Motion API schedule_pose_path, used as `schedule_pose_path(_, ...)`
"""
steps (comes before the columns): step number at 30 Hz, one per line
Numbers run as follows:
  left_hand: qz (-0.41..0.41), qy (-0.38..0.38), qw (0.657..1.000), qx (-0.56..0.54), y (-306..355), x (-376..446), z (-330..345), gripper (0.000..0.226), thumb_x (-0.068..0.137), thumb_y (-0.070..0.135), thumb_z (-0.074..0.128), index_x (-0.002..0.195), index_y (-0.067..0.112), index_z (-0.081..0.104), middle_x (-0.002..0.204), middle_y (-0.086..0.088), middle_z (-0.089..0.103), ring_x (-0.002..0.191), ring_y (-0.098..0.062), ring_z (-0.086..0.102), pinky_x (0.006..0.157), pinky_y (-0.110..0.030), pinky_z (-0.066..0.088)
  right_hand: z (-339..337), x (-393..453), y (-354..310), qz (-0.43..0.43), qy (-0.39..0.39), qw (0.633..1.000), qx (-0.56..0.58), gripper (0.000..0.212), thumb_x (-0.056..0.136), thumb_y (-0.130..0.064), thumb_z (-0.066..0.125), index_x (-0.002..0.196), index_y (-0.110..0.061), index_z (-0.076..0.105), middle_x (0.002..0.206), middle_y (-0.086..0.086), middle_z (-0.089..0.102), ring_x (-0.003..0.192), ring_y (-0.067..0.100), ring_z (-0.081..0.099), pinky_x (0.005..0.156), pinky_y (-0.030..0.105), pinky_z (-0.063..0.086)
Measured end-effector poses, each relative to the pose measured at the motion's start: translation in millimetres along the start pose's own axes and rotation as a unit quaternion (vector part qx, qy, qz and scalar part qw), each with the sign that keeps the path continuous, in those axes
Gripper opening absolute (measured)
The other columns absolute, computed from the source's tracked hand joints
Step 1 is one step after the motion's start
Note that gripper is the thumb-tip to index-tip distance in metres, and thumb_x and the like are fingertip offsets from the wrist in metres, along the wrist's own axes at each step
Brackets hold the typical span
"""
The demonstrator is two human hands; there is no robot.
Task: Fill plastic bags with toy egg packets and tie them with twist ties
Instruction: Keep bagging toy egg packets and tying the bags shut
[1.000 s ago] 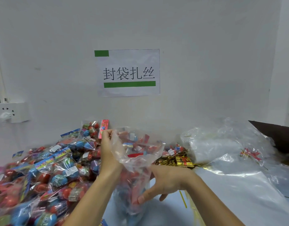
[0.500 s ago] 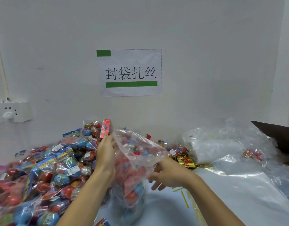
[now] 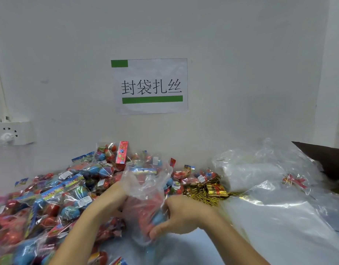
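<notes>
Both hands, left (image 3: pixel 109 199) and right (image 3: pixel 181 217), clutch a crinkly clear bag (image 3: pixel 145 190) of round egg packets (image 3: pixel 56 196); shiny gold ties (image 3: pixel 203 194) lie beyond the right hand.

This was a packing station in a small workshop or factory room. A printed paper sign (image 3: pixel 151 86) with green bars was stuck to a bare white wall above the worktable (image 3: pixel 186 243). A large heap of toy egg packets (image 3: pixel 50 196) covered the table's left side, gold twist ties (image 3: pixel 205 192) lay in a bundle behind, and a stack of clear plastic bags (image 3: pixel 270 188) sat to the right. A wall socket (image 3: pixel 12 132) was mounted at the left.
</notes>
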State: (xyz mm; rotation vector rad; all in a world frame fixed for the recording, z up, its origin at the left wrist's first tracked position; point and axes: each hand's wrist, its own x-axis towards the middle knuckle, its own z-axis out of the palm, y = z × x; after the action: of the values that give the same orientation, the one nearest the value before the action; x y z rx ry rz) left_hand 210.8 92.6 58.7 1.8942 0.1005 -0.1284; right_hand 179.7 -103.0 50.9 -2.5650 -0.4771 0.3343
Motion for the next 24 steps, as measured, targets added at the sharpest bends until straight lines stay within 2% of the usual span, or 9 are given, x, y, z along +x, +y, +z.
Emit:
schedule_pose_path(1, 0.015, -0.016, 1.000, 0.018, 3.2, -4.7, 0.0, 0.026, 0.104, 0.020, 0.047, 0.094, 0.000, 0.060, 0.086, -0.019, 0.057, 0.072, -0.028, 0.053, 0.060, -0.027, 0.050, 1.3, 1.6, 1.1, -0.002, 0.023, 1.000, 0.019, 0.042, 0.076, -0.051, 0.082, 0.091, -0.014, 0.068, 0.092, 0.009, 0.074, 0.069, 0.014, 0.066, 0.061, 0.029, 0.056)
schedule_pose_path(7, -0.004, -0.045, 0.999, 0.000, 10.2, -6.2, -4.1, 0.051, 0.108, 0.041, 0.029, 0.101, 0.001, 0.059, 0.081, -0.018, 0.068, 0.065, -0.030, 0.067, 0.069, -0.040, 0.060, -13.9, -3.1, 21.4, 0.026, 0.086, 0.989, 0.116, 0.039, 0.082, -0.017, 0.081, 0.117, -0.007, 0.068, 0.112, 0.011, 0.070, 0.094, 0.024, 0.070, 0.078, 0.039, 0.063)
schedule_pose_path(9, -0.014, -0.054, 0.998, -0.011, 8.3, -2.5, -6.1, 0.046, 0.107, 0.038, 0.033, 0.102, 0.001, 0.061, 0.089, -0.021, 0.069, 0.071, -0.032, 0.068, 0.080, -0.044, 0.061, -20.3, -8.8, 29.1, 0.030, 0.080, 0.989, 0.120, 0.037, 0.086, -0.014, 0.076, 0.122, -0.010, 0.066, 0.113, 0.012, 0.070, 0.090, 0.021, 0.068, 0.082, 0.040, 0.062)
schedule_pose_path(12, 0.019, -0.135, 0.987, 0.083, -0.5, 0.8, -16.2, 0.021, 0.099, 0.014, 0.051, 0.117, 0.007, 0.060, 0.106, -0.007, 0.065, 0.086, -0.022, 0.067, 0.090, -0.042, 0.059, -26.9, -16.4, 38.9, 0.028, 0.030, 0.991, 0.128, 0.053, 0.087, -0.020, 0.076, 0.136, -0.021, 0.056, 0.124, 0.002, 0.066, 0.108, 0.018, 0.067, 0.087, 0.036, 0.061)
schedule_pose_path(14, 0.051, -0.203, 0.959, 0.194, -7.8, 7.0, -23.7, 0.060, 0.087, 0.010, 0.065, 0.143, 0.016, 0.042, 0.127, 0.002, 0.056, 0.106, -0.016, 0.064, 0.091, -0.034, 0.058, -27.5, -19.2, 40.4, 0.017, -0.021, 0.989, 0.145, 0.063, 0.083, -0.023, 0.081, 0.137, -0.033, 0.052, 0.130, -0.006, 0.060, 0.109, 0.010, 0.065, 0.086, 0.031, 0.059)
schedule_pose_path(17, 0.097, -0.205, 0.930, 0.288, -15.0, 13.1, -15.6, 0.103, 0.070, 0.036, 0.086, 0.152, 0.026, 0.024, 0.145, 0.004, 0.047, 0.124, -0.017, 0.055, 0.106, -0.032, 0.046, -17.1, -13.9, 35.7, -0.001, -0.028, 0.994, 0.110, 0.071, 0.074, -0.036, 0.088, 0.134, -0.039, 0.049, 0.123, -0.014, 0.060, 0.104, 0.008, 0.064, 0.082, 0.025, 0.057)
schedule_pose_path(20, 0.142, -0.163, 0.938, 0.270, -28.5, 23.5, 5.8, 0.086, 0.065, 0.039, 0.090, 0.133, 0.020, 0.041, 0.131, -0.001, 0.060, 0.120, -0.020, 0.059, 0.105, -0.039, 0.046, -1.1, -0.4, 31.5, -0.060, 0.030, 0.997, 0.047, 0.050, 0.074, -0.032, 0.086, 0.116, -0.040, 0.059, 0.101, -0.016, 0.064, 0.093, 0.008, 0.064, 0.083, 0.026, 0.055)
schedule_pose_path(22, 0.160, -0.152, 0.946, 0.236, -36.2, 28.8, 13.3, 0.072, 0.069, 0.035, 0.090, 0.124, 0.028, 0.046, 0.123, 0.007, 0.063, 0.116, -0.013, 0.060, 0.098, -0.030, 0.049, 4.5, 4.1, 32.2, -0.083, 0.047, 0.995, 0.042, 0.029, 0.077, -0.021, 0.079, 0.084, -0.044, 0.064, 0.080, -0.014, 0.060, 0.075, 0.009, 0.057, 0.074, 0.029, 0.052)
schedule_pose_path(24, 0.168, -0.151, 0.949, 0.221, -37.7, 28.7, 11.7, 0.070, 0.070, 0.040, 0.088, 0.125, 0.040, 0.045, 0.125, 0.018, 0.060, 0.115, -0.005, 0.058, 0.093, -0.019, 0.047, 3.7, 5.1, 36.9, -0.070, 0.062, 0.994, 0.061, 0.025, 0.078, -0.018, 0.076, 0.078, -0.040, 0.065, 0.075, -0.012, 0.059, 0.071, 0.009, 0.055, 0.069, 0.030, 0.050)
